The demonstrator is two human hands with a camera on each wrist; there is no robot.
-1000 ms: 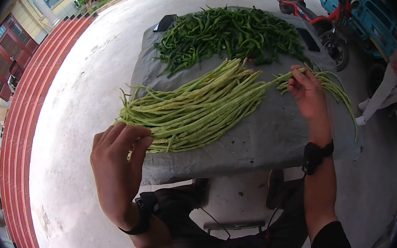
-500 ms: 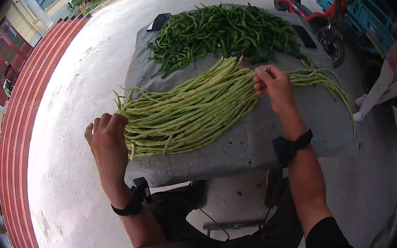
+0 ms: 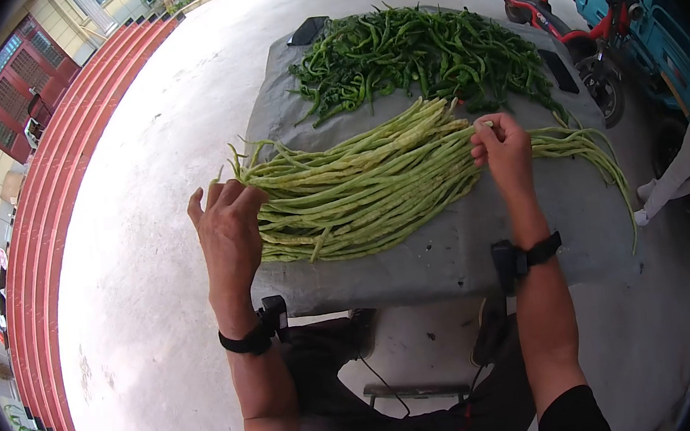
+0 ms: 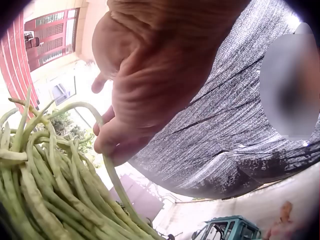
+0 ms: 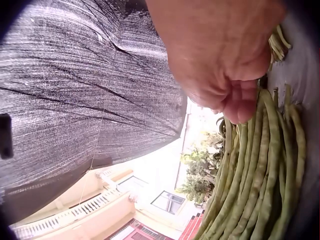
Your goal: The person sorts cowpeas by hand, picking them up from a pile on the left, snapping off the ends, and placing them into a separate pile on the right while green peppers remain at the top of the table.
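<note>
A thick bundle of long green beans [image 3: 375,183] lies sideways across the grey-covered table [image 3: 352,286]. At its left end, my left hand [image 3: 230,227] pinches one bean [image 4: 119,186] between thumb and fingertips. In the left wrist view this bean arches over the others. My right hand [image 3: 507,152] is at the bundle's right end, thumb and fingers pinched together on a bean's end. In the right wrist view its fingertips [image 5: 242,111] sit right at the bean tips. Beyond this hand, a smaller bunch of long beans [image 3: 586,148] trails over the table's right side.
A broad heap of green peppers [image 3: 420,52] covers the table's far part. Dark flat objects, one at the far left corner [image 3: 309,31] and one at the right [image 3: 559,71], flank it. Red steps [image 3: 76,176] rise at left; a blue three-wheeler [image 3: 644,24] stands at right near another person's legs [image 3: 677,172].
My right hand has moved left from the smaller bunch to the main bundle's right end. My left hand has moved slightly farther out along the bundle's left end.
</note>
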